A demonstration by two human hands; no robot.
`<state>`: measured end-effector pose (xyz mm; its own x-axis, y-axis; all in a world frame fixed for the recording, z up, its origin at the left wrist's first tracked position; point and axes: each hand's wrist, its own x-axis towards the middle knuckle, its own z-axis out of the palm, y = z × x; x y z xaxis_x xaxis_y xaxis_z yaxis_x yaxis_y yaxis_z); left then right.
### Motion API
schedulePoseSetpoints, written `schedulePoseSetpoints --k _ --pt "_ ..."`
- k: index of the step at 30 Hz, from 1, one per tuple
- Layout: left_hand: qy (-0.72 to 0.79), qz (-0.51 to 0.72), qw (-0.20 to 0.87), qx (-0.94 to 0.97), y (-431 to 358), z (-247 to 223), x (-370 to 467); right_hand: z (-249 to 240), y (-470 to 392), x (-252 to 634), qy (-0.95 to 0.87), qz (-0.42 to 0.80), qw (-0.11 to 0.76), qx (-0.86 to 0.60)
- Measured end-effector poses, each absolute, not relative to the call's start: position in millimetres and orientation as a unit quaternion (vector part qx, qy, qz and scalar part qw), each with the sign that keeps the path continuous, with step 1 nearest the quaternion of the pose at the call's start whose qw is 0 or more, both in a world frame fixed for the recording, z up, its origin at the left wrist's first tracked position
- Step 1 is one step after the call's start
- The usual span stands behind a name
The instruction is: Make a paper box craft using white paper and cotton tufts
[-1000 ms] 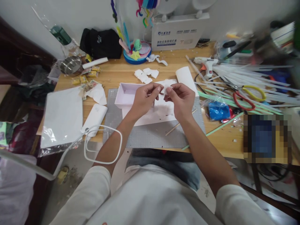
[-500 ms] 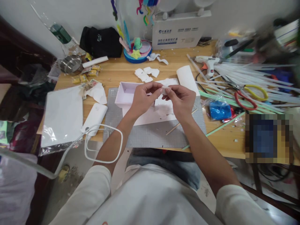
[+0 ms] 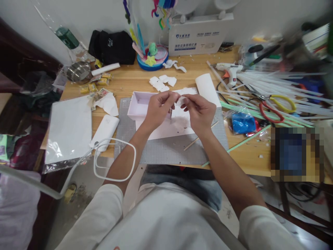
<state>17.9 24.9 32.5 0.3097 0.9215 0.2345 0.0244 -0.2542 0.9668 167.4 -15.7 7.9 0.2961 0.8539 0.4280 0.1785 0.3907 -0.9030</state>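
Over the grey cutting mat (image 3: 161,152), my left hand (image 3: 160,108) and my right hand (image 3: 201,113) meet fingertip to fingertip, both pinched. A small white piece (image 3: 180,101), which looks like paper, shows between them; fingers cover part of it. Below lies a white paper sheet (image 3: 161,131) with a greyish smudge on it. Left of my left hand stands an open, pale lilac box (image 3: 139,107), partly behind that hand. A thin wooden stick (image 3: 191,143) rests on the mat near my right wrist.
Several white scraps (image 3: 157,83) and a paper roll (image 3: 207,88) lie behind my hands. At right are a glue gun (image 3: 232,71), scissors (image 3: 275,104) and many glue sticks (image 3: 283,81). A white power bank (image 3: 105,132) with a looping cable (image 3: 135,156) is by my left forearm.
My fingertips have drawn slightly apart, and the right hand has turned a little. The small white piece sits lower between them and shows less clearly. The things on the table have stayed put.
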Motion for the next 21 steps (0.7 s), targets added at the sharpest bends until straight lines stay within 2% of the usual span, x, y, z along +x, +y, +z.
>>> schedulePoseSetpoints --k 9,21 --pt "0.371 0.435 0.503 0.648 26.1 30.6 17.8 12.8 -20.9 168.8 -0.609 0.145 0.591 -0.510" --pt "0.352 0.448 0.527 0.631 26.0 31.1 16.2 10.2 -18.2 169.2 -0.655 0.013 0.579 -0.485"
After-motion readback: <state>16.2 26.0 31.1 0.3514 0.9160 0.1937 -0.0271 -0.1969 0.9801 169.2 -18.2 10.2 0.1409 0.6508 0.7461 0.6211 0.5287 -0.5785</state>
